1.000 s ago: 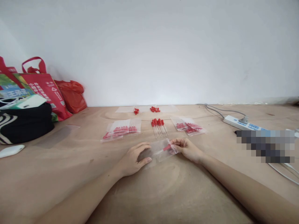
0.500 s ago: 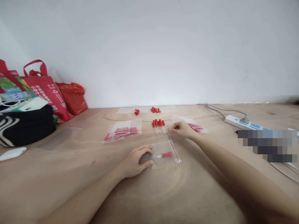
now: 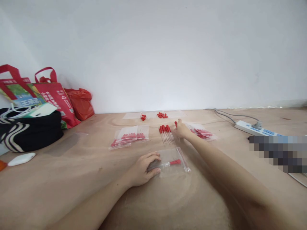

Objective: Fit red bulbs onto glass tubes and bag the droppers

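A clear zip bag [image 3: 165, 172] lies flat in front of me with one red-bulbed dropper [image 3: 175, 162] inside. My left hand [image 3: 146, 169] curls over the bag's left end, thumb and fingers holding it down. Farther back, my right hand [image 3: 182, 129] pinches another dropper [image 3: 176, 124], its red bulb showing above the fingers. Left of that hand, several loose droppers [image 3: 165, 129] lie side by side, bulbs pointing away from me. Filled zip bags are stacked at the left [image 3: 130, 135] and behind my right wrist, where another pile of bags [image 3: 202, 133] holds red-bulbed droppers.
More red bulbs [image 3: 162, 115] lie on clear bags along the wall. Shopping bags [image 3: 56, 102], a black pouch [image 3: 35, 134] and a white case [image 3: 21, 159] are at the left. A power strip [image 3: 254, 127] with cables sits at the right, beside a blurred-out patch.
My right hand has taken hold of a dropper at the right end of the loose row and raised it slightly. My left hand stays on the bag. The view has shifted a little.
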Demonstrator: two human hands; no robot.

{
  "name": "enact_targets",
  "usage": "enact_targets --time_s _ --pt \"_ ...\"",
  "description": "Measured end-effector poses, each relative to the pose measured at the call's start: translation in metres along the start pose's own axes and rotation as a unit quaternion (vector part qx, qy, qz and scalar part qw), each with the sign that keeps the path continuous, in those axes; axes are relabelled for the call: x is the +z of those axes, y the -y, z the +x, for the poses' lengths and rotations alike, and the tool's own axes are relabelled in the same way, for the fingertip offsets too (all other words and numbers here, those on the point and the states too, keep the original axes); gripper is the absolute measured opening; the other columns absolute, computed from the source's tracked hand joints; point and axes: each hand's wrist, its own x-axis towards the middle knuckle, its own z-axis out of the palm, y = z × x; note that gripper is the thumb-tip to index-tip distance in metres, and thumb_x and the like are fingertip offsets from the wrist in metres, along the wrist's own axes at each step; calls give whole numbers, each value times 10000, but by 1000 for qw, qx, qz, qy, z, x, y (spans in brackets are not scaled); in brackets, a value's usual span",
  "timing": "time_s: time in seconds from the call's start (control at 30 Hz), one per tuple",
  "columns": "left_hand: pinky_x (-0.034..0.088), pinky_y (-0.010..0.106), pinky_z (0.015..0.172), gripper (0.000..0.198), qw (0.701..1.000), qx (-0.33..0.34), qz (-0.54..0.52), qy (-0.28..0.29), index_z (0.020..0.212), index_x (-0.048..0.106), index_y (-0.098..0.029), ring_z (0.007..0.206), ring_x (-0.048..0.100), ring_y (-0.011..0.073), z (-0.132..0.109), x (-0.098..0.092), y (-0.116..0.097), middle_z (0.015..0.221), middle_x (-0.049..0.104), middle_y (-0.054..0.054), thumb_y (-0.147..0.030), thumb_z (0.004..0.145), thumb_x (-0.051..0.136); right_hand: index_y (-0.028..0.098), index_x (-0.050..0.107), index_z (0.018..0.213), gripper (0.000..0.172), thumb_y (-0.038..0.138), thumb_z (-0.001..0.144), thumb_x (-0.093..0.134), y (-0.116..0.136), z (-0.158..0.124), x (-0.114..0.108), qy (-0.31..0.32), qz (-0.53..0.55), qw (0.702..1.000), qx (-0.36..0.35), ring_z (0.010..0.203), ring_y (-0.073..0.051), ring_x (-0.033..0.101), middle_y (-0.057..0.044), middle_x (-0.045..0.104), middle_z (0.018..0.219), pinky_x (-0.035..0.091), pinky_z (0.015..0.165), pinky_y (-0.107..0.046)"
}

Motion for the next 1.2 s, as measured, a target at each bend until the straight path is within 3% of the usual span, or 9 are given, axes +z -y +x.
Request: enact_targets --time_s 0.1,0.17,0.33,0.47,0.67,0.73,0.9,1.07,1.2 --pt "343 370 958 270 1000 -11 3 6 1049 521 -223 1147 425 204 0 0 0 1221 484 56 -311 795 498 32 145 1290 670 180 716 459 -18 -25 -13 -51 39 998 4 645 -210 577 -99 591 729 434 604 -314" --pt "335 376 964 272 1000 -15 3 5 1050 521 -225 1153 417 207 0 0 0 1228 477 55 -316 795 498 85 86 1298 677 259 744 435 -32 -46 -16 -63 151 986 6 494 -158 533 -12 534 650 431 500 -289" --pt "339 383 958 268 1000 -16 4 0 1041 528 -230 1143 425 212 0 1 0 1221 484 50 -327 792 501 183 197 1203 648 402 690 528 -46 -88 -9 -109 334 936 23 446 -126 491 56 448 613 420 426 -269" --pt "336 374 961 277 1000 -21 14 8 1055 518 -234 1159 406 210 0 1 0 1232 472 43 -335 798 489 219 225 1138 626 432 663 572 -38 -100 0 -83 403 910 46 474 -134 517 52 466 621 447 453 -284" --pt "344 383 948 402 998 -54 19 12 1179 412 -240 1145 414 221 -1 1 0 1261 443 46 -349 798 483 243 293 973 476 515 677 548 -23 -113 7 -32 526 848 53 550 -118 564 40 534 677 481 559 -291" --pt "352 387 938 427 998 -57 17 12 1198 386 -241 1131 424 224 -1 1 -1 1261 442 47 -345 796 486 241 313 909 453 528 661 560 -19 -118 7 -6 525 850 51 486 -99 538 45 542 671 453 471 -256" --pt "353 375 934 417 999 -34 9 0 1195 386 -240 1120 432 218 -1 1 -1 1244 461 42 -325 799 484 202 417 800 387 509 645 595 -15 -123 3 104 431 896 35 343 -50 388 78 471 505 258 293 -162" --pt "358 366 933 404 1000 -26 1 -9 1190 402 -246 1112 438 212 -2 3 2 1239 465 36 -326 802 484 155 540 811 391 513 660 575 -18 -120 -1 169 376 910 32 350 -46 376 67 448 444 279 310 -165" --pt "355 367 938 406 1000 -28 1 -6 1184 412 -238 1115 435 217 -1 3 3 1244 462 41 -332 797 489 154 539 886 429 533 684 527 -18 -118 0 168 377 911 30 349 -49 397 72 449 455 310 323 -165"
